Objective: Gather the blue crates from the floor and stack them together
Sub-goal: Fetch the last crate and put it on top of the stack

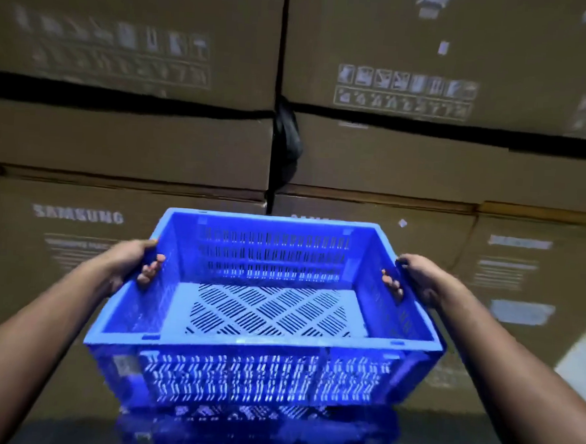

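- Below the blue crate (265,309) we hold, a darker blue shape (254,432) is partly hidden and blurred; we cannot tell whether it touches ours.
- The cardboard boxes (125,143) behind are dim, their print smeared, though "SAMSUNG" reads on one.
- Our crate is rigid plastic, rectangular, with slotted walls and a floor cut in diagonal slat patterns; it is empty and raised in front of the boxes.
- Our left hand (134,263) grips the left wall, fingers curled through its handle slot.
- Our right hand (415,280) grips the right wall likewise.
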`<act>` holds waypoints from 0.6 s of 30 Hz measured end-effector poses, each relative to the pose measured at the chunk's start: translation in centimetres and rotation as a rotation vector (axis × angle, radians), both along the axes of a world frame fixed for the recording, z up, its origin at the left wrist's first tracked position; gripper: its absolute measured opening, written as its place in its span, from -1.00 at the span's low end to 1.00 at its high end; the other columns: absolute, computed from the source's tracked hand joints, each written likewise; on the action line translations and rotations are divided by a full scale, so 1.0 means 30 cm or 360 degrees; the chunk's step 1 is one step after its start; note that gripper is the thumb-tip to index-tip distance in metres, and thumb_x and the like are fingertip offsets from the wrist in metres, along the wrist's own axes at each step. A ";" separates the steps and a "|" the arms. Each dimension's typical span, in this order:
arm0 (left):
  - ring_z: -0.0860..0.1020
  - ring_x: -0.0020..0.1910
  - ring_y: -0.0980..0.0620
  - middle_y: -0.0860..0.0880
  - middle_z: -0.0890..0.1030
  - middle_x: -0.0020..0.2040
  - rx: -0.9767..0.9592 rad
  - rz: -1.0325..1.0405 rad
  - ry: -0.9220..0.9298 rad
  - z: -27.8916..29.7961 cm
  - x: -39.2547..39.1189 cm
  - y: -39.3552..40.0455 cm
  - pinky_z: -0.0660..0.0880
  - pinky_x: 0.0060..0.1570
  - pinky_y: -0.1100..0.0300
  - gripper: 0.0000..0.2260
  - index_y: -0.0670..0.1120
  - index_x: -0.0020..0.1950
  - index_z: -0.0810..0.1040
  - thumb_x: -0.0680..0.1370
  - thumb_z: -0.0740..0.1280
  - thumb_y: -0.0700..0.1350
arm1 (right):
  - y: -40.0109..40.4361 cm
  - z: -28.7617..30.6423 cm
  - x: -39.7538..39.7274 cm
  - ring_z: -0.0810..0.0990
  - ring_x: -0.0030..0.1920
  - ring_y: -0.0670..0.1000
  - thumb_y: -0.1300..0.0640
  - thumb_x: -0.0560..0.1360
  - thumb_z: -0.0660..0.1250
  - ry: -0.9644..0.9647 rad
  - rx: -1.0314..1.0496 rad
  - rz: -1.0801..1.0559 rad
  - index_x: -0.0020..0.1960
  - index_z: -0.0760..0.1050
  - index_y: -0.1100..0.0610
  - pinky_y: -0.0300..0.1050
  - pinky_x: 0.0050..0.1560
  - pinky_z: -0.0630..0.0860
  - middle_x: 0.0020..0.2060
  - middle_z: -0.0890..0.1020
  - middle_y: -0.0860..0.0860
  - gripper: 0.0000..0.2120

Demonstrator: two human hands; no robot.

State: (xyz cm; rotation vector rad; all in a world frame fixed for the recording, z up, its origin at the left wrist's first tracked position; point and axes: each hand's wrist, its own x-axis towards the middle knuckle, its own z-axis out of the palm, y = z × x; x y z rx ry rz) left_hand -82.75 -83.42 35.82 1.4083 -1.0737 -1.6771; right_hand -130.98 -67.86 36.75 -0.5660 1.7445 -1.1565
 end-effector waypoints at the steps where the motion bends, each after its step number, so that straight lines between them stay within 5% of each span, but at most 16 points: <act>1: 0.22 -0.71 0.15 -0.01 0.32 -0.57 -0.0015 0.0010 -0.0059 -0.019 -0.009 -0.006 0.13 -0.69 0.44 -0.65 -0.16 -0.21 0.36 0.66 0.02 0.01 | -0.036 -0.033 -0.012 0.35 -0.61 -0.03 0.06 0.63 -0.05 0.0007 0.0018 0.0008 -0.16 0.40 0.22 -0.30 -0.62 0.28 -0.46 0.49 0.10 -0.63; 5: 0.36 -0.68 0.08 -0.08 0.47 -0.55 -0.0176 0.0085 -0.0324 -0.106 -0.020 -0.024 0.28 -0.67 0.37 -0.63 -0.23 -0.24 0.42 0.68 0.08 -0.07 | -0.121 -0.137 -0.008 0.36 -0.60 -0.01 0.08 0.68 -0.03 0.0133 -0.0058 0.0028 -0.13 0.38 0.25 -0.28 -0.67 0.26 -0.44 0.49 0.14 -0.64; 7: 0.52 -0.55 -0.03 -0.21 0.58 -0.42 -0.0404 0.0114 -0.0734 -0.113 -0.008 -0.041 0.45 -0.52 0.22 -0.60 -0.29 -0.26 0.51 0.64 0.18 -0.04 | -0.134 -0.150 -0.014 0.40 -0.57 0.03 0.10 0.67 0.01 0.0215 -0.0088 0.0015 -0.11 0.39 0.28 -0.25 -0.67 0.31 -0.38 0.50 0.20 -0.67; 9: 0.66 -0.19 -0.16 -0.27 0.68 -0.16 -0.0697 0.0053 -0.1361 -0.086 -0.004 -0.037 0.53 -0.18 0.04 -0.62 -0.25 -0.15 0.63 0.59 0.24 0.04 | -0.119 -0.143 -0.024 0.60 -0.42 0.10 0.01 0.61 0.10 0.0541 -0.0046 0.0083 -0.07 0.45 0.32 -0.13 -0.46 0.54 -0.23 0.59 0.27 -0.63; 10: 0.64 -0.01 -0.20 -0.25 0.68 -0.02 -0.0805 0.0022 -0.1632 -0.067 -0.007 -0.015 0.50 -0.05 0.02 -0.65 -0.21 -0.02 0.65 0.59 0.24 0.05 | -0.101 -0.133 -0.030 0.67 -0.18 0.16 -0.07 0.56 0.15 0.0902 0.0056 0.0158 0.03 0.49 0.30 -0.04 -0.20 0.61 -0.06 0.62 0.28 -0.58; 12: 0.57 0.17 -0.21 -0.23 0.63 0.16 -0.1097 -0.0051 -0.1865 -0.052 -0.006 0.046 0.46 0.11 0.02 -0.63 -0.19 0.21 0.58 0.60 0.24 0.06 | -0.037 -0.115 -0.024 0.52 0.24 0.23 -0.20 0.53 0.22 0.1654 0.0182 0.0297 0.32 0.42 0.19 0.05 0.20 0.48 0.25 0.52 0.24 -0.45; 13: 0.54 0.21 -0.21 -0.22 0.60 0.22 -0.1244 -0.0086 -0.1876 -0.051 -0.003 0.097 0.45 0.18 0.00 -0.57 -0.19 0.27 0.53 0.59 0.25 0.10 | 0.011 -0.110 0.002 0.42 0.34 0.22 -0.26 0.51 0.23 0.1798 0.0079 0.0326 0.41 0.35 0.12 0.11 0.28 0.42 0.33 0.45 0.19 -0.39; 18: 0.19 0.51 -0.02 -0.03 0.22 0.55 -0.1328 -0.0425 -0.1899 -0.129 0.065 0.351 0.19 0.47 0.03 -0.10 -0.01 0.52 0.26 0.37 0.00 0.55 | 0.241 -0.129 0.120 -0.03 0.57 -0.05 -0.65 0.23 0.05 0.1903 -0.0040 0.0805 0.57 0.07 -0.11 0.09 0.52 0.13 0.58 0.06 -0.09 0.05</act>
